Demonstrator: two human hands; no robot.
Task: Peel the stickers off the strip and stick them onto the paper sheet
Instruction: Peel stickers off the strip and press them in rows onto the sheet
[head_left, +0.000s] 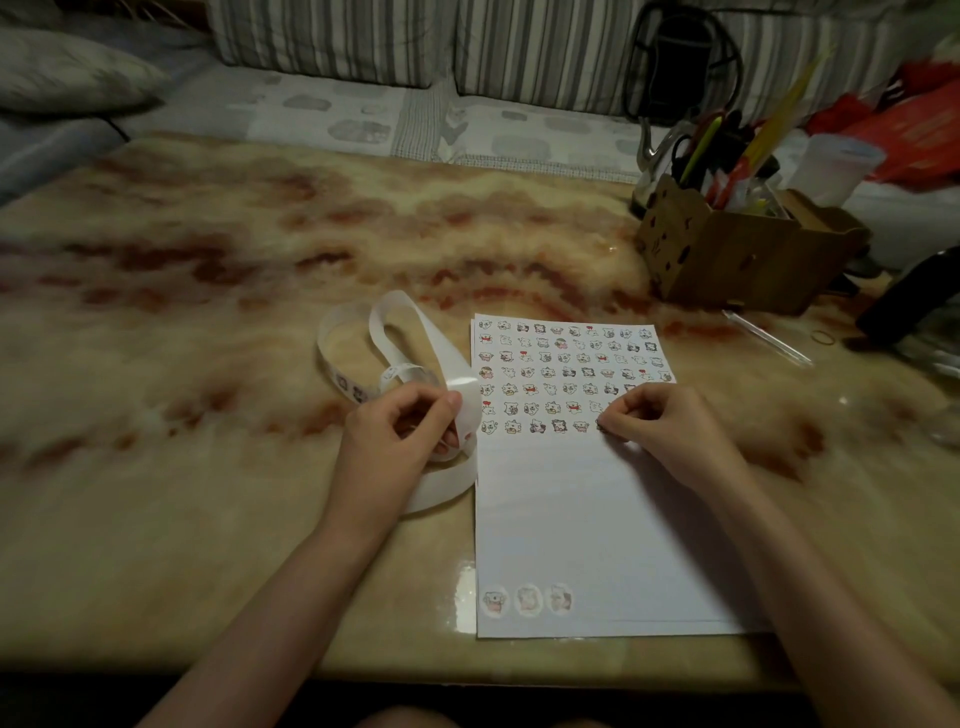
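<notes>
From the paper sheet (571, 519), we find bare marble tabletop (182, 338) toward nine and twelve o'clock. At one o'clock a cardboard pen box (727, 254) blocks us, a clear pen (768, 338) lies at two, and the looped strip (436, 343) crowds ten.

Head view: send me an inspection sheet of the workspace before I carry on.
Surface: glossy marbled table, tan and red.
Job's things: paper sheet with rows of small stickers on its far half and three round stickers at its near left corner; strip looped left of it.
Clutter: cardboard pen holder, clear pen, rubber band, plastic cup, all far right.
Hands: left hand holds the strip; right hand pinches a sticker on the sheet at the end of the nearest row.
Cables: black loops by the cushions; cord or strap, cannot tell.
Surroundings: striped cushions behind the table.
</notes>
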